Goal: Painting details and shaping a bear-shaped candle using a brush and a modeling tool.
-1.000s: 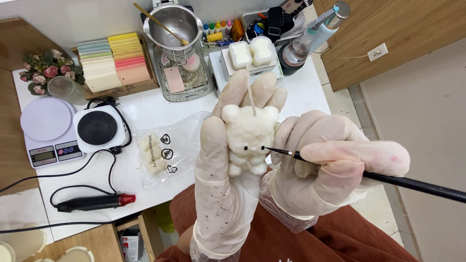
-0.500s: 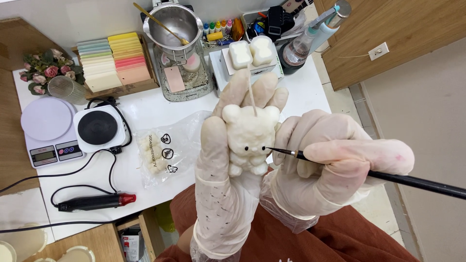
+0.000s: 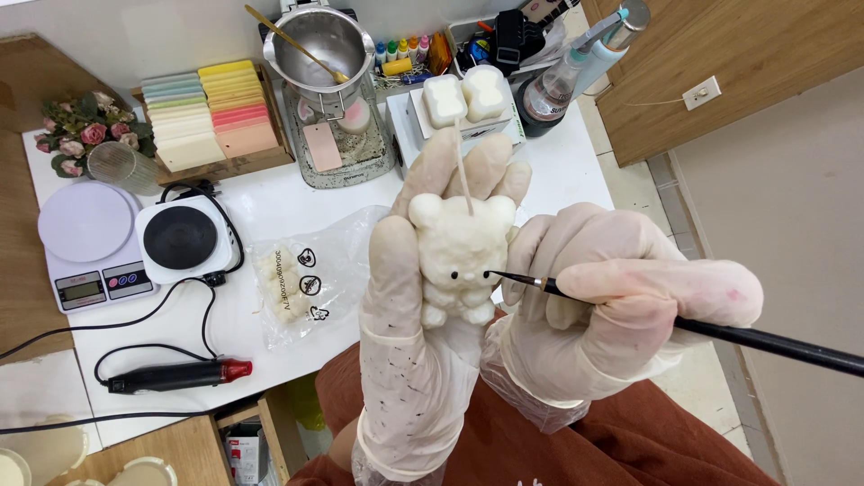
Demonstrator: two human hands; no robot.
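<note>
My left hand [image 3: 416, 360], in a white glove, holds up a cream bear-shaped candle [image 3: 460, 261] with a wick standing out of its head. The bear has two small black dot eyes. My gloved right hand [image 3: 621, 310] grips a thin black paintbrush [image 3: 720, 333], its fine tip touching the bear's face at the right-hand eye. Both hands are raised over the front edge of the white table [image 3: 279, 202], above my rust-coloured apron.
On the table lie a clear bag of wax pieces [image 3: 301, 283], a small hot plate [image 3: 187, 238], a digital scale [image 3: 83, 243], a black-and-red tool [image 3: 175, 375], a steel pitcher [image 3: 326, 45], stacked colour blocks [image 3: 211, 112], two white bear moulds [image 3: 466, 97], dye bottles and a spray bottle [image 3: 567, 76].
The brush tip has stayed at the bear's right-hand eye with only a slight shift of my right hand. The left hand keeps the bear still.
</note>
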